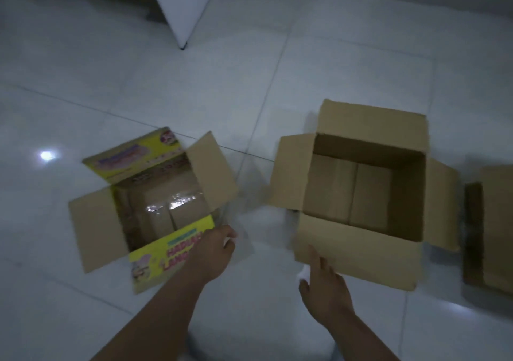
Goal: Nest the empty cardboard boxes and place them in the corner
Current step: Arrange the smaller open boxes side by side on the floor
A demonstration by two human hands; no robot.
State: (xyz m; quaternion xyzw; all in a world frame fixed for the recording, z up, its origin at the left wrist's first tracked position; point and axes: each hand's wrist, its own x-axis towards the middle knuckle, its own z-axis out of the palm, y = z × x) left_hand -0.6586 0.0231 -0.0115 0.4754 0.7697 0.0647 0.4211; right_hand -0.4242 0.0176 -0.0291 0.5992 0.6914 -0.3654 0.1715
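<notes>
In the head view, two open, empty cardboard boxes stood apart on the pale tiled floor [194, 83]. The smaller yellow-printed cardboard box [155, 208] sat at lower left of the frame, and the larger plain brown cardboard box [358, 194] at centre right. Part of a third brown box [494, 230] showed at the right edge. The left hand [212, 252] lay over the yellow box's near flap; whether it gripped the flap could not be told. The right hand [323, 288] was spread and holding nothing, its fingertips at the brown box's near flap. Nesting looked barely begun. The next move probably called for lifting the yellow box and lowering it squarely into the brown one.
</notes>
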